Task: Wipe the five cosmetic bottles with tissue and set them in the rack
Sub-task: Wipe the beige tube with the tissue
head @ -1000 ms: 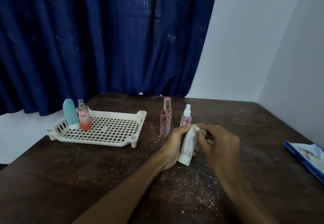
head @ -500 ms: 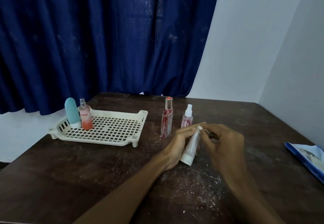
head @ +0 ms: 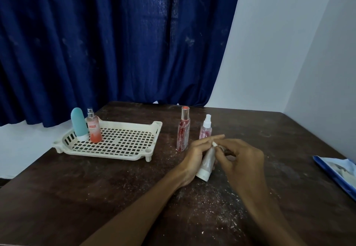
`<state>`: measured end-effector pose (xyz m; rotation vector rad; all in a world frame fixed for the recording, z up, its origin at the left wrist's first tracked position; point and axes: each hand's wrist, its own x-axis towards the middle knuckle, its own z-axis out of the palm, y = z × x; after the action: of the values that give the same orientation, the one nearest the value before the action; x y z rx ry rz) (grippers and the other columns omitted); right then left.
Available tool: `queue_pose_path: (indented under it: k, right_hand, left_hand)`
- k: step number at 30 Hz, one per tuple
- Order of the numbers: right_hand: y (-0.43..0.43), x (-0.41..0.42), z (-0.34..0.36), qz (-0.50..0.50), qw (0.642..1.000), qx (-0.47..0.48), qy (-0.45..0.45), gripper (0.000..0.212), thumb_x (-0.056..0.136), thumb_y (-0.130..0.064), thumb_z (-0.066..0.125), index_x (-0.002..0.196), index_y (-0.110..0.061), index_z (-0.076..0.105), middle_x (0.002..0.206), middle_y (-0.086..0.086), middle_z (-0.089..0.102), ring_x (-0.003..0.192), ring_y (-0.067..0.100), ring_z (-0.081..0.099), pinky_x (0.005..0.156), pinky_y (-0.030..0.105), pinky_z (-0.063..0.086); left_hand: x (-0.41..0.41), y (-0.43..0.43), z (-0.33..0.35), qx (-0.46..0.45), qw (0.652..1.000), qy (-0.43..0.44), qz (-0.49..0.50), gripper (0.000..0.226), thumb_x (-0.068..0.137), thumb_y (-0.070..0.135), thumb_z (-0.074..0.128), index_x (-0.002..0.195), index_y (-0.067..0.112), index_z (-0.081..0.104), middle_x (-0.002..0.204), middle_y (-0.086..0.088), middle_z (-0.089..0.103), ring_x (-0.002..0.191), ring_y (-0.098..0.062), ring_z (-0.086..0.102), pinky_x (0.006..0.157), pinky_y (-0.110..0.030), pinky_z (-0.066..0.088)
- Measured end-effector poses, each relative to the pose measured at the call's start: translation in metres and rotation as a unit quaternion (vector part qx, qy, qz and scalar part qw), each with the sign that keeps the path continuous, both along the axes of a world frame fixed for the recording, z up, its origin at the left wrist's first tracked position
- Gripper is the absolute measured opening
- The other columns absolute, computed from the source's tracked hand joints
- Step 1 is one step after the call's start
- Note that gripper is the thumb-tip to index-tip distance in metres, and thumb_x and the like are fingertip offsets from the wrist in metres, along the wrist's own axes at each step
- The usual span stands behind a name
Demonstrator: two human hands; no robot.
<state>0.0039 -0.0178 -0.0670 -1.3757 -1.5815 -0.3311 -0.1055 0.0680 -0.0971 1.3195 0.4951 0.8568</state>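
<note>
My left hand holds a white tube, cap end down and tilted toward me. My right hand pinches a small wad of tissue against the tube's top end. A tall red bottle and a small pink spray bottle stand on the table just behind my hands. In the cream rack at the left, a teal bottle and an orange spray bottle stand upright in the far left corner.
The dark wooden table is speckled with white crumbs in front of my hands. A blue tissue pack lies at the right edge. A blue curtain hangs behind the table, and white walls close the right side.
The tissue has slid up the tube from its body to its top end, uncovering more of the tube. Both hands stay in nearly the same place.
</note>
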Motion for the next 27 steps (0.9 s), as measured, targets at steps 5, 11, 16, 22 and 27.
queue_pose_path:
  k: [5, 11, 16, 22, 27]
  right_hand:
    - [0.0, 0.008, 0.005, -0.01, 1.0, -0.004, 0.026, 0.018, 0.079, -0.009, 0.078, 0.095, -0.017, 0.077, 0.087, -0.005, 0.073, 0.072, 0.0, 0.065, 0.067, 0.011, 0.052]
    - [0.001, -0.001, -0.002, 0.008, 1.0, 0.012, 0.009, 0.022, 0.077, -0.005, 0.078, 0.098, -0.012, 0.076, 0.089, 0.0, 0.073, 0.076, 0.008, 0.067, 0.067, 0.021, 0.056]
    - [-0.001, 0.01, -0.005, -0.013, 0.999, 0.0, 0.049, 0.013, 0.081, -0.01, 0.076, 0.093, -0.017, 0.076, 0.082, -0.008, 0.072, 0.07, 0.002, 0.065, 0.065, 0.017, 0.053]
    - [-0.005, 0.016, -0.006, -0.029, 0.979, -0.014, 0.199, 0.015, 0.085, -0.022, 0.072, 0.099, -0.021, 0.076, 0.082, -0.021, 0.069, 0.077, -0.008, 0.064, 0.066, 0.004, 0.048]
    - [-0.009, 0.008, -0.01, -0.006, 0.991, -0.031, 0.133, 0.017, 0.082, -0.017, 0.073, 0.097, -0.025, 0.076, 0.084, -0.023, 0.069, 0.077, -0.008, 0.064, 0.067, 0.002, 0.045]
  left_hand:
    - [0.003, -0.002, 0.0, -0.013, 1.0, -0.006, 0.0, 0.037, 0.105, 0.021, 0.037, 0.128, 0.015, 0.065, 0.086, -0.013, 0.063, 0.064, -0.016, 0.056, 0.054, -0.028, 0.047]
    - [0.0, -0.002, 0.003, -0.004, 1.0, -0.015, 0.005, 0.042, 0.097, 0.029, 0.038, 0.125, 0.021, 0.068, 0.101, -0.018, 0.066, 0.081, -0.03, 0.055, 0.059, -0.031, 0.046]
    - [0.002, -0.004, 0.003, -0.024, 1.0, -0.02, -0.003, 0.042, 0.101, 0.038, 0.045, 0.128, 0.012, 0.065, 0.079, -0.006, 0.062, 0.064, -0.017, 0.054, 0.052, -0.028, 0.045]
    - [-0.001, -0.002, 0.007, -0.074, 0.994, -0.07, -0.025, 0.053, 0.098, 0.036, 0.035, 0.127, -0.001, 0.06, 0.082, -0.011, 0.061, 0.063, -0.02, 0.055, 0.05, -0.028, 0.047]
    - [0.001, -0.001, 0.007, -0.087, 0.993, -0.083, 0.002, 0.05, 0.097, 0.031, 0.031, 0.11, 0.002, 0.07, 0.086, -0.016, 0.065, 0.074, -0.023, 0.061, 0.064, -0.032, 0.052]
